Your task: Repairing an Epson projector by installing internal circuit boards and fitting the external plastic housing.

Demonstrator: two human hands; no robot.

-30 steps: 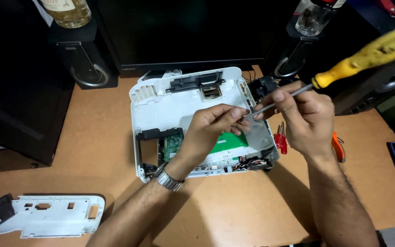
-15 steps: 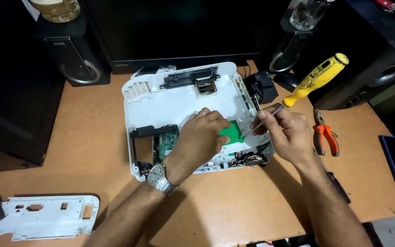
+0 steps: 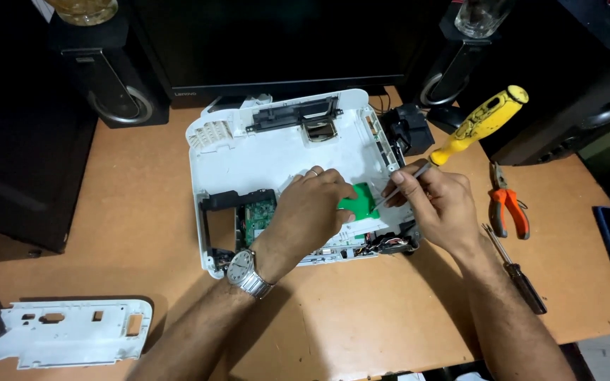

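Presently, we pressed our left hand [image 3: 312,204] flat on the opened white device housing [image 3: 277,152] on the table [image 3: 107,247], fingers closed over the edge of the green board [image 3: 363,203]. Our right hand [image 3: 438,204], just right of it, gripped the yellow-handled screwdriver [image 3: 478,127] by its shaft. The tool's long axis ran from upper right down-left, its tip at the board.

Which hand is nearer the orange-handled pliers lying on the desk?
Right. The right hand, gripping the yellow-handled screwdriver, sits just left of the orange-handled pliers. The left hand rests farther left, on the opened white device.
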